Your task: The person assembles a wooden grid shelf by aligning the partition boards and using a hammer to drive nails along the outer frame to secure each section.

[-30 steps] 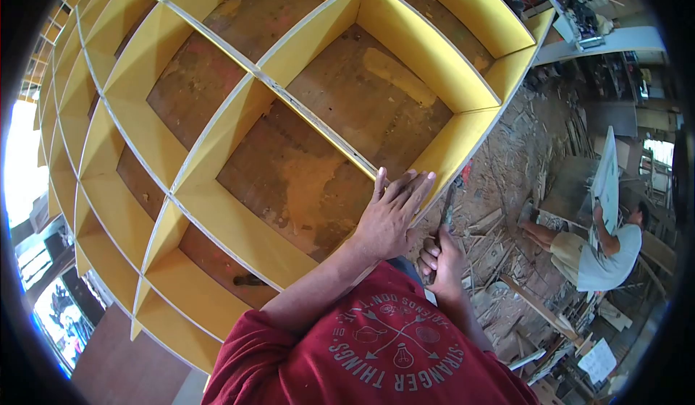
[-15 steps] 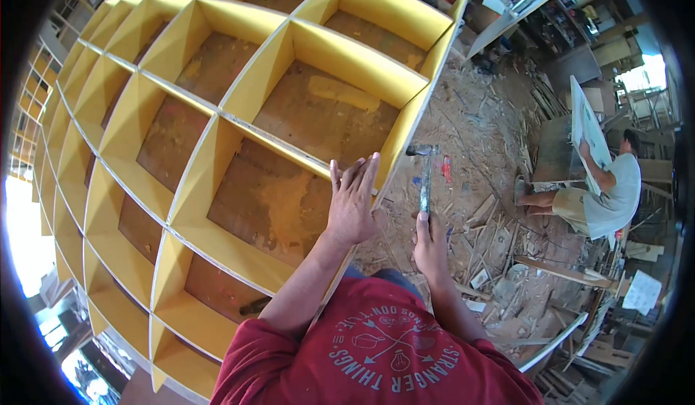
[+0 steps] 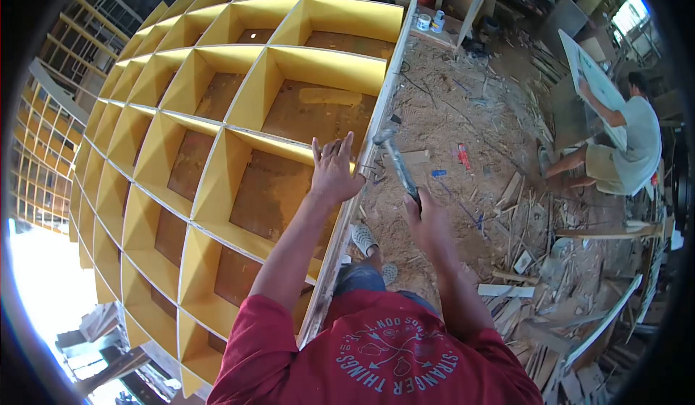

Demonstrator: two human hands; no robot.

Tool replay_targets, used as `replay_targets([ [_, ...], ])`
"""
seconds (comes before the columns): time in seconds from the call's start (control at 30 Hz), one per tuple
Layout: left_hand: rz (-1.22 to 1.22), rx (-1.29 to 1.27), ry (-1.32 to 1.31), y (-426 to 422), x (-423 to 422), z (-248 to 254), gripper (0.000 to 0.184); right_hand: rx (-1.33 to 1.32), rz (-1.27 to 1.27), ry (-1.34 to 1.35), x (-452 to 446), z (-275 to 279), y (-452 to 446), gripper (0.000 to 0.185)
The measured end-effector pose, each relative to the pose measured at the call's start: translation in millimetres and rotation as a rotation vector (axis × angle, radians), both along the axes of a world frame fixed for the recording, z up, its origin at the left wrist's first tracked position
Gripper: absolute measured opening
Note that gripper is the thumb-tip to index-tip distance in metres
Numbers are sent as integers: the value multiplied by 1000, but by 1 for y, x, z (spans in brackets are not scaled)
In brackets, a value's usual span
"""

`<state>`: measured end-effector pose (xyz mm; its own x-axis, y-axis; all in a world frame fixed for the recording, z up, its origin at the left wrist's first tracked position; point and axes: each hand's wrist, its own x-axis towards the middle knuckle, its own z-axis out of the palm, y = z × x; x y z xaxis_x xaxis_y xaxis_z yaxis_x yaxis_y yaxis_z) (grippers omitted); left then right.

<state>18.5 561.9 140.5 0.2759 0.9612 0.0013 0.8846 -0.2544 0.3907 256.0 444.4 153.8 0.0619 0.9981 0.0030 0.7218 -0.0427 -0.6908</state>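
Grey hammer, likely stiff, head-heavy; hold it low, as your right hand clasps it; your left hand is spread, contact unclear.

The left arm was stretched forward, and the left hand had its fingers spread. The right arm pointed forward too, its right hand curled up.

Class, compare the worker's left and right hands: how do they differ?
The left hand is open; the right hand is closed around a hammer. The left hand is at the edge of the yellow frame; the right hand is over the littered floor. Both are bare.
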Motion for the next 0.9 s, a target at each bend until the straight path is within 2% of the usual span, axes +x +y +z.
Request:
replay_targets([
  [0.03, -19, -76, 58, 5, -2, 11, 110, 61, -56, 85, -1, -10, -11, 35],
  [0.07, -31, -152, 57, 15, -3, 22, 116, -25, -121, 276, -2, -19, -23, 35],
  [0.17, -40, -306, -262, 51, -3, 40, 121, -250, -299, 762, -12, -31, -60, 36],
  [0.23, -69, -273, -71, 76, 4, 36, 122, -343, -404, 977, -30, -19, -77, 37],
  [0.27, -84, -251, 20, 85, 6, 33, 122, -348, -394, 990, -36, -25, -84, 38],
  [0.37, -130, -174, 26, 106, 0, -21, 116, -365, -371, 1005, -43, -51, -96, 42],
  [0.47, -106, -244, -20, 99, 4, 4, 108, -400, -380, 1005, -47, -58, -106, 44],
  [0.53, -88, -273, -64, 97, 4, 13, 104, -397, -412, 1022, -51, -42, -99, 45],
  [0.67, -110, -215, -76, 100, 3, -1, 102, -304, -535, 1161, -70, -29, -87, 42],
  [0.77, -89, -306, -66, 99, 6, 8, 99, -231, -604, 1253, -100, -25, -78, 42],
  [0.9, -86, -260, -89, 96, 7, 9, 99, -382, -551, 1213, -138, -38, -74, 44],
])
